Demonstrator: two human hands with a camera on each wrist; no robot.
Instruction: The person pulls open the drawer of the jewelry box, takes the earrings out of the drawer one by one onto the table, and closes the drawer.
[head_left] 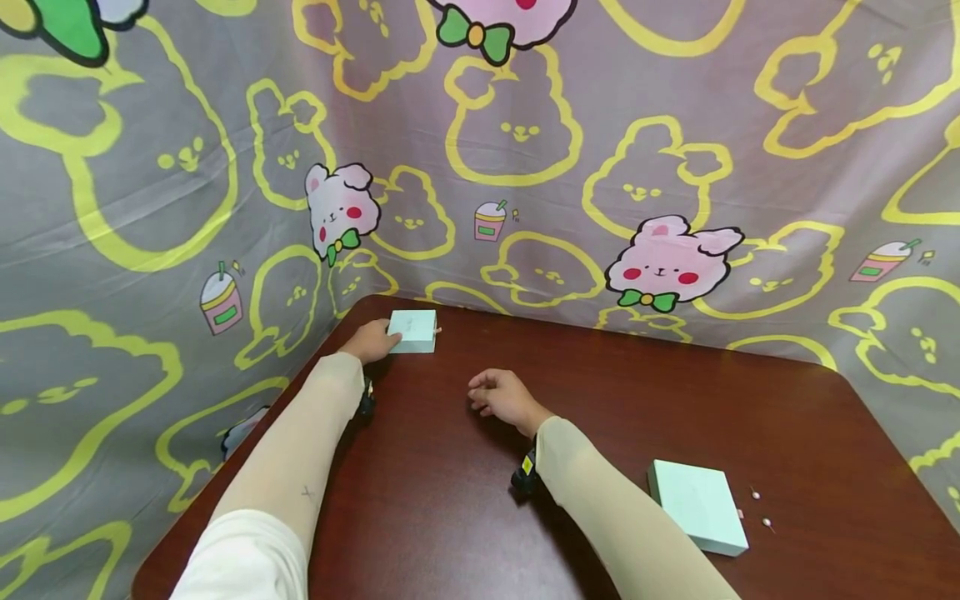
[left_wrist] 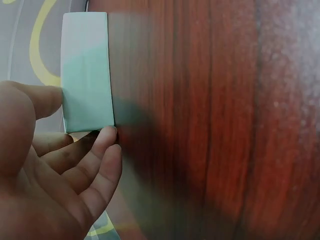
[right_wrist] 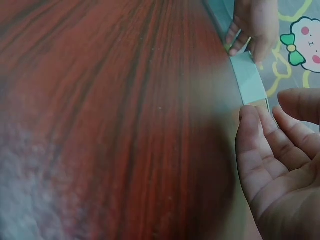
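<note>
— What colour is the box [head_left: 414, 323] left of centre?
— Pale mint green, same as the second box [head_left: 697, 502] at lower right.
— And the table [head_left: 435, 500]?
— Reddish brown, streaked with darker grain.
— The cloth [head_left: 420, 133] up top?
— Grey, drawn over with yellow outlines [head_left: 517, 179]; the rabbit head [head_left: 662, 257] right of centre is pinkish white, with red cheeks [head_left: 633, 272] and a green bow [head_left: 662, 303].
— The sleeve [head_left: 243, 557] at lower left?
— White.

1. Far left on the brown wood-grained table [head_left: 442, 517]: flat mint-green box [head_left: 412, 327], left hand [head_left: 371, 340] at its left side.
2. Near right: second flat mint-green box [head_left: 699, 507] — two white bead-headed pins [head_left: 767, 522] beside its right edge.
3. Between the boxes — right hand [head_left: 508, 400].
</note>
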